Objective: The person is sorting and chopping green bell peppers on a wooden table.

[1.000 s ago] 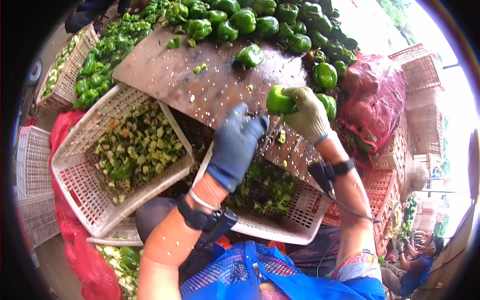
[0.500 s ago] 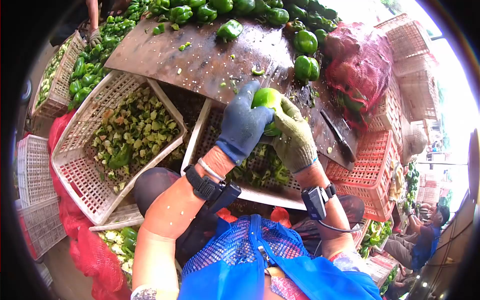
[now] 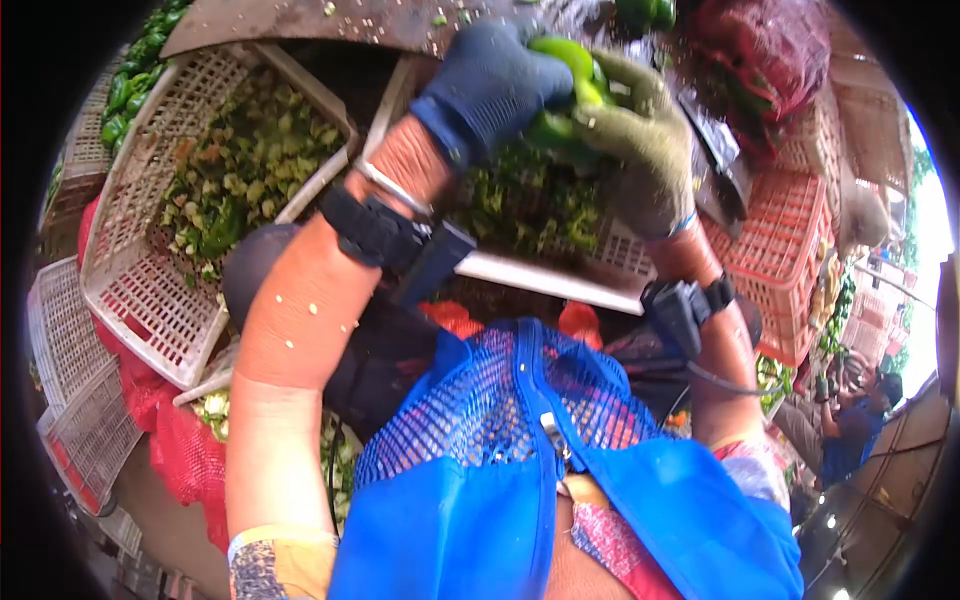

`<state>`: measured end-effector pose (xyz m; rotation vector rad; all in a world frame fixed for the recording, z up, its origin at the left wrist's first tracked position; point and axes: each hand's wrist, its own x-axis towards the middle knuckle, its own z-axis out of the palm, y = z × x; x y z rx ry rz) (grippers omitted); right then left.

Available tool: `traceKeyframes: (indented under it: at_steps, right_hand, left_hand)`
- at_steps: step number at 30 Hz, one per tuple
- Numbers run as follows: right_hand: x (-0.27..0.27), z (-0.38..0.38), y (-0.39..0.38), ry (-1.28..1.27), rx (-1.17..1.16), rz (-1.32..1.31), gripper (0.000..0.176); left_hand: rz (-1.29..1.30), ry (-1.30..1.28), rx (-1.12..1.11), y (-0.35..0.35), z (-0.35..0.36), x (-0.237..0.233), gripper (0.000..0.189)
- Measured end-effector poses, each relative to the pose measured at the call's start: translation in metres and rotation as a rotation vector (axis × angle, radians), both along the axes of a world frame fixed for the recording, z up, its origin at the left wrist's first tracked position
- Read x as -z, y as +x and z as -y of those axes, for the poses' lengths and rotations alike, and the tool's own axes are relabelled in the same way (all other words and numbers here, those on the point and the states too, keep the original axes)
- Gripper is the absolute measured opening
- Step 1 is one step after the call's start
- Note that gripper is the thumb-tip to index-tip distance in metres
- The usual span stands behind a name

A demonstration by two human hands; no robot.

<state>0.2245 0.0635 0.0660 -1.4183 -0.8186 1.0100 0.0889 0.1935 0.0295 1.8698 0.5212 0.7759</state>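
My left hand, in a blue glove, is closed around a green bell pepper near the top of the view. On the pepper's other side is my right hand, in a grey-green glove, its fingers curled against the pepper. The pepper looks split, with a bright cut edge up top and a darker green part lower down between the gloves; motion blurs the detail. Under both hands a pale plastic crate holds green pepper scraps.
Left of my arm stands a white crate of pepper cores and trimmings. A wooden board spans the top. At right are a red mesh sack and an orange crate. A person in blue sits far right.
The view has tilted down, so hands and crates appear higher. The bell pepper, whole-looking before, now shows a split with a bright edge. My right hand's fingers have spread somewhat.
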Motion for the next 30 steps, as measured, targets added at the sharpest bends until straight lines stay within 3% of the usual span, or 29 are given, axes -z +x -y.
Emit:
traceKeyframes:
  at_steps: [1,3,4,6,8,13,16,17,19,21,24,26,28,30]
  right_hand:
    - [-0.005,0.006,0.000,-0.078,-0.001,0.018,0.065]
    - [-0.001,0.003,0.004,-0.055,-0.005,-0.018,0.062]
    - [0.007,0.001,0.009,-0.028,-0.020,-0.032,0.067]
    - [0.006,-0.004,-0.003,-0.057,0.063,-0.266,0.074]
    - [0.001,-0.003,-0.004,-0.128,0.001,-0.429,0.077]
    - [0.002,0.014,0.004,-0.117,0.016,0.148,0.065]
    - [-0.004,0.024,-0.006,-0.090,0.068,0.203,0.060]
    - [-0.002,0.027,-0.005,-0.108,0.076,0.208,0.058]
    - [-0.009,0.032,-0.007,-0.100,0.038,0.199,0.051]
    - [-0.007,0.036,-0.002,-0.042,-0.027,0.315,0.048]
    - [0.002,0.033,0.000,0.061,-0.007,0.292,0.046]
    - [0.017,0.028,-0.007,0.168,0.169,-0.028,0.044]
    - [0.024,0.028,-0.025,0.182,0.301,-0.347,0.042]
    - [0.023,0.033,-0.032,0.138,0.288,-0.158,0.045]
  left_hand:
    - [-0.035,-0.123,0.057,0.000,0.001,0.001,0.017]
    - [-0.098,0.097,-0.028,0.004,0.004,0.013,0.016]
    - [-0.039,0.078,-0.106,0.010,0.005,0.017,0.018]
    - [0.084,0.045,-0.258,0.023,0.006,0.023,0.024]
    - [0.095,-0.126,-0.351,0.025,0.023,0.011,0.024]
    - [0.028,-0.204,-0.103,0.011,0.027,-0.005,0.027]
    - [0.038,-0.209,0.082,0.003,0.026,-0.011,0.023]
    - [0.004,-0.381,0.122,0.002,0.029,-0.010,0.022]
    - [0.116,-0.148,0.183,0.001,0.018,0.010,0.023]
    - [0.065,-0.128,0.220,-0.002,0.020,0.008,0.026]
    - [0.119,-0.420,0.105,-0.001,0.026,0.009,0.022]
    - [0.267,0.216,-0.142,0.004,0.017,0.023,0.019]
    - [0.050,0.125,-0.298,0.006,0.006,0.032,0.015]
    - [-0.106,0.000,-0.368,0.007,0.005,0.032,0.017]
